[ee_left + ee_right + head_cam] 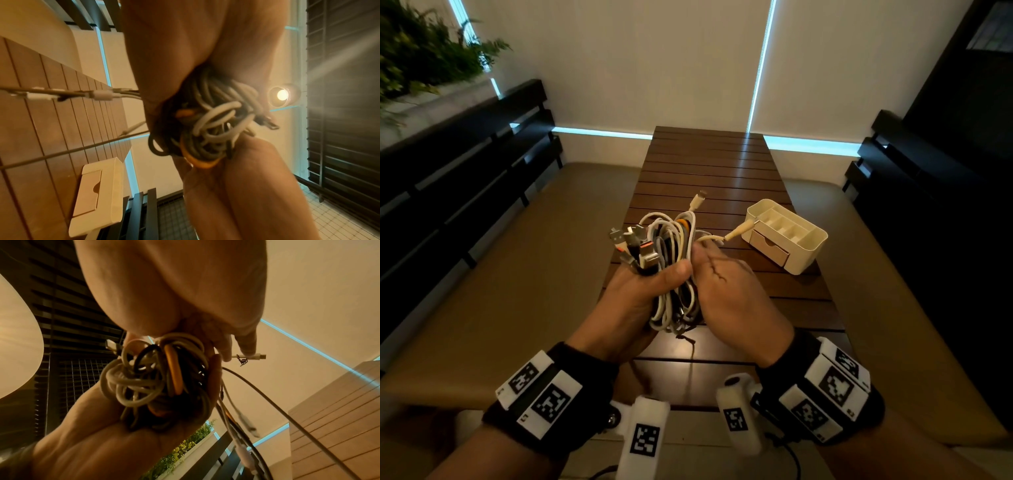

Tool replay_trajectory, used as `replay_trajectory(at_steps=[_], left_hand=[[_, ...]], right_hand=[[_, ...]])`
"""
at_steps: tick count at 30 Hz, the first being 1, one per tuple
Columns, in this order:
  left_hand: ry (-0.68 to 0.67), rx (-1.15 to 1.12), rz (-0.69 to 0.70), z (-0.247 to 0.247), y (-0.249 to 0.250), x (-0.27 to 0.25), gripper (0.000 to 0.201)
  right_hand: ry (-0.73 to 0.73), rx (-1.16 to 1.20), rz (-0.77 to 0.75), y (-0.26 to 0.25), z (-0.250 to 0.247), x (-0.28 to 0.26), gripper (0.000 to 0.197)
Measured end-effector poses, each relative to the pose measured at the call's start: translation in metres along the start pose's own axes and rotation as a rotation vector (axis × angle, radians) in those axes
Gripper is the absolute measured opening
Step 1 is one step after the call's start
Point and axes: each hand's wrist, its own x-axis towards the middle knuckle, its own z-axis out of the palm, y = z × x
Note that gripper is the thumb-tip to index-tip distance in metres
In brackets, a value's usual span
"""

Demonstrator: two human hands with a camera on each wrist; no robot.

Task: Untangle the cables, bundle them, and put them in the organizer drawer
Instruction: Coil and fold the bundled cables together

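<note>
A tangled bundle of cables, white, grey, black and one orange, is held above the wooden table. My left hand grips the bundle around its middle, thumb across the front. My right hand holds the bundle's right side, and a white cable end sticks out past its fingers. Several plugs fan out at the upper left. The wrist views show the cable loops squeezed between both palms. The cream organizer stands to the right, its small drawer closed.
Tan cushioned benches run along both sides of the table, with dark slatted backs. A planter with greenery sits at the upper left. A thin dark cord dangles from the bundle onto the table.
</note>
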Motion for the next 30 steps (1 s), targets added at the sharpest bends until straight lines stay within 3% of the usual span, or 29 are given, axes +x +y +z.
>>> replay_trajectory(at_steps=[9,15,18,26,30], left_hand=[[0.075,0.076,0.031,0.0,-0.004,0.004,0.035],[0.025,0.059,0.042,-0.004,-0.005,0.003,0.048],[0.012,0.104,0.03,-0.005,-0.006,-0.001,0.05],[-0.066,0.029,0.066,-0.003,-0.009,-0.004,0.037],[-0.065,0.015,0.069,-0.005,-0.014,-0.004,0.04]], right_hand=[[-0.094,0.092,0.061,0.008,-0.01,0.002,0.036],[0.037,0.481,0.158,0.011,-0.014,0.003,0.041],[0.13,0.522,0.184,0.013,-0.015,0.008,0.048],[-0.004,0.269,0.339,0.018,-0.02,0.01,0.075],[0.021,0.563,0.318,0.019,-0.014,0.01,0.074]])
